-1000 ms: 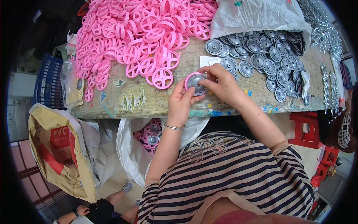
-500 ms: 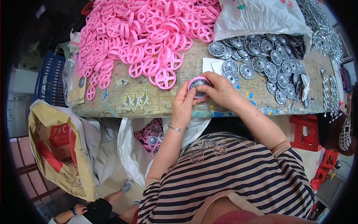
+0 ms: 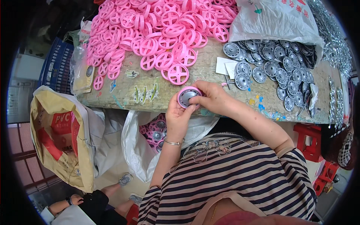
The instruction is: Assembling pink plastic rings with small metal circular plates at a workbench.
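Note:
Near the table's front edge I hold a pink toy wheel (image 3: 184, 98) with a silver hubcap disc (image 3: 189, 96) seated inside its ring. My left hand (image 3: 177, 114) grips the wheel's lower left rim between thumb and fingers. My right hand (image 3: 211, 98) clasps the opposite side, its thumb lying on the disc's face. Beyond my hands lies a big heap of pink four-spoked wheels (image 3: 178, 74). To the right, silver discs (image 3: 242, 81) spill out of a white plastic bag (image 3: 275, 22).
A white sack (image 3: 135, 150) under the table edge holds pink wheels with silver discs. Left of it stands a tan paper sack (image 3: 88, 165). Leaf-like stickers (image 3: 145, 94) and paper slips (image 3: 226, 67) lie on the worn table (image 3: 123, 84). Another person's hand (image 3: 77, 199) shows at lower left.
My hands have drawn slightly left and down with the wheel. The wheel now faces up more, showing more of the disc. The whole view has shifted a little.

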Demonstrator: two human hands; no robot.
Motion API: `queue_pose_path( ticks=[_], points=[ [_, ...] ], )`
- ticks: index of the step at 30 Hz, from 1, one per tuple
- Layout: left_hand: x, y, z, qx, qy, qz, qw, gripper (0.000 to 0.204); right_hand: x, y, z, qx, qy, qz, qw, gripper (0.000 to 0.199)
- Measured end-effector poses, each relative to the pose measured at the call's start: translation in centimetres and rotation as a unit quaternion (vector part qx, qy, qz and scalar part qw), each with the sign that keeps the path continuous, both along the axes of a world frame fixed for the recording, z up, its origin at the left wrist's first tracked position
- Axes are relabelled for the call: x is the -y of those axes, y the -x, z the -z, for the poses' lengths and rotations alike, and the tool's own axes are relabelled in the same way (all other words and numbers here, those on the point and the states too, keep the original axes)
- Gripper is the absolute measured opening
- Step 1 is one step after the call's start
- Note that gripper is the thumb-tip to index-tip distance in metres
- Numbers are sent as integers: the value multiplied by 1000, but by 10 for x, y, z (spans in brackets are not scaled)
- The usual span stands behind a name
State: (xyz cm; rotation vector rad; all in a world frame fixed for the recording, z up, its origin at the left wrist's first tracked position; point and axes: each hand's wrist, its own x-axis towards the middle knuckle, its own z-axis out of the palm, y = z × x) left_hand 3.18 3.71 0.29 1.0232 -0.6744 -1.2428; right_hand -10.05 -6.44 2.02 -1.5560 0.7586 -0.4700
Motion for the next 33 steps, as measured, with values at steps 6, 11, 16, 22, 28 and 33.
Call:
queue_pose_path(
  ticks=[6,11,16,22,28,33],
  points=[
    [-45,-32,13,116,1,-134,984,52,15,-18,6,-27,276,28,960,49],
    [-110,-95,44,320,-210,-97,919,56,34,-42,14,-111,499,67,857,65],
    [-114,-98,59,604,-164,-132,768,50,53,-43,14,-179,466,77,863,51],
    [-17,-24,2,189,23,-110,976,53,49,8,-34,-137,132,62,980,51],
    [51,17,-3,-67,-16,56,996,39,24,32,-54,-182,-53,-54,980,50],
    [59,21,7,-45,-58,14,997,26,99,71,5,-198,525,202,803,36]
  ],
)
